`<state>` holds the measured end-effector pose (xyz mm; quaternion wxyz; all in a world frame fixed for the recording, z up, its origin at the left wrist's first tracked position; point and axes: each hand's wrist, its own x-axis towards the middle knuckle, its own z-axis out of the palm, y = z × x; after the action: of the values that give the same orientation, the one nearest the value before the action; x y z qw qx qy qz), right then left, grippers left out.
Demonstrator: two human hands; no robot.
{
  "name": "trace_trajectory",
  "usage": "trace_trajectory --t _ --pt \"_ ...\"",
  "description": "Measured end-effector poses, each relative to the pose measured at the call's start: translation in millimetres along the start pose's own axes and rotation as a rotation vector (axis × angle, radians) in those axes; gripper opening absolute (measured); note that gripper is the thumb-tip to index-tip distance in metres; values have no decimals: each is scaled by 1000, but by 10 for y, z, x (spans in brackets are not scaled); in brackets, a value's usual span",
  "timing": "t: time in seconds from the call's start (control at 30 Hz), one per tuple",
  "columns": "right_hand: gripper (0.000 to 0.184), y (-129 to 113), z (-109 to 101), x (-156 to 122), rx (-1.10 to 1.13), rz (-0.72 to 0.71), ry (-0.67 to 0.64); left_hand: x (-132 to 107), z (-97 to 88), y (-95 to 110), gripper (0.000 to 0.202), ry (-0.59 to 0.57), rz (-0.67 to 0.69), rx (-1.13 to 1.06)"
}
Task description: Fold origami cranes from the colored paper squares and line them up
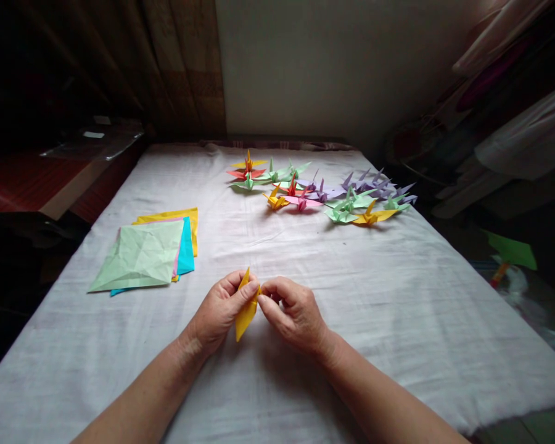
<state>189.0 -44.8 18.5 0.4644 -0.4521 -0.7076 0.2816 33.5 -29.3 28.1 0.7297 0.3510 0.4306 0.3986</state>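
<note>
A folded piece of yellow paper [245, 322], long and pointed at both ends, is held above the near middle of the table. My left hand [217, 308] is closed around it, thumb pressed on its face and fingers behind. At its right edge, the thumb and index finger of my right hand [296, 311] pinch a small part of the paper. My fingertips hide that part. Left of my hands lies a loose stack of square paper, with a creased light green sheet [143, 253] on top.
Several folded paper cranes [300, 200] in green, purple, yellow, red and pink stand toward the back right. Beneath the green sheet, blue paper [185, 253] and yellow paper [166, 216] stick out. A whitish cloth [379, 345] covers the table. Clothes hang at right.
</note>
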Motion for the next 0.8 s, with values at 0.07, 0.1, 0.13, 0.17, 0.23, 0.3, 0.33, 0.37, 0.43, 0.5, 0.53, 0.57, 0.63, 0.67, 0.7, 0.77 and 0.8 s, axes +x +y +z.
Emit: trace_trajectory --t 0.07,0.1,0.13,0.17,0.23,0.3,0.33,0.37,0.43,0.5,0.53,0.57,0.63,0.67,0.7,0.77,0.8 --pt "9 3 1 0 -9 -3 1 -4 16 7 41 1 -1 3" --pt "9 7 0 1 -10 -5 -1 -6 24 13 42 6 -2 5" --pt "10 12 0 1 -7 -4 -4 -7 29 20 43 12 -6 6" --pt "11 17 -1 1 3 4 -8 -7 32 27 43 18 -10 8" --pt "13 26 -1 2 46 48 -24 -6 30 42 43 14 -23 15" --pt "15 31 0 1 99 110 -39 -4 19 57 43 0 -26 25" --pt "15 33 0 1 122 134 -40 -4 13 65 43 -9 -22 34" --pt "16 34 0 1 139 151 -34 -5 8 72 43 -14 -12 42" --pt "16 37 -5 1 153 161 -11 -10 0 84 42 -22 10 57" --pt "16 38 -17 5 149 157 -1 -16 -5 91 41 -37 8 75" --pt "16 37 -25 8 142 153 -4 -19 -7 91 41 -41 0 82" --pt "17 35 -34 11 132 147 -10 -21 -10 88 41 -43 -12 91" --pt "19 27 -50 21 118 134 -24 -23 -15 80 42 -31 -23 108" --pt "20 22 -57 26 112 127 -32 -22 -18 76 43 -19 -21 116" --pt "21 17 -63 31 108 121 -38 -20 -19 74 43 -10 -16 126" --pt "24 8 -73 40 112 127 -52 -18 -19 74 44 -2 -11 158" --pt "25 5 -77 45 121 139 -60 -18 -17 77 44 -1 -10 178"
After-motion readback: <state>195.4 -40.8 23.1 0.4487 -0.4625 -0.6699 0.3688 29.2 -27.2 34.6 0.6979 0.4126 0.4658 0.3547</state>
